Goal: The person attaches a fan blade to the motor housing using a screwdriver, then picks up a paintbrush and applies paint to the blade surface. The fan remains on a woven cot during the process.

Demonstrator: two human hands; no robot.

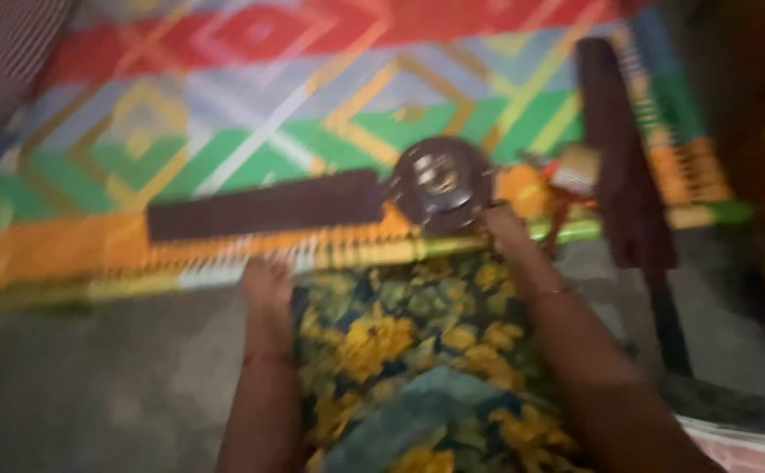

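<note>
Woven cot [225,131]; dark strip [264,206] lengthwise, left-right.

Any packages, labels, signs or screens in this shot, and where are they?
Small box or packet: on the woven cot's edge right of the round dark motor, squarish, pale tan; too blurred to be sure.
Round label: on the motor's top, pale, near the right hand.
No screens or signs.

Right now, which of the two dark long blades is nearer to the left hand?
The horizontal dark blade, lying across the woven cot just above the left hand. The other dark blade runs up and down at the far right, beyond the right hand.
</note>
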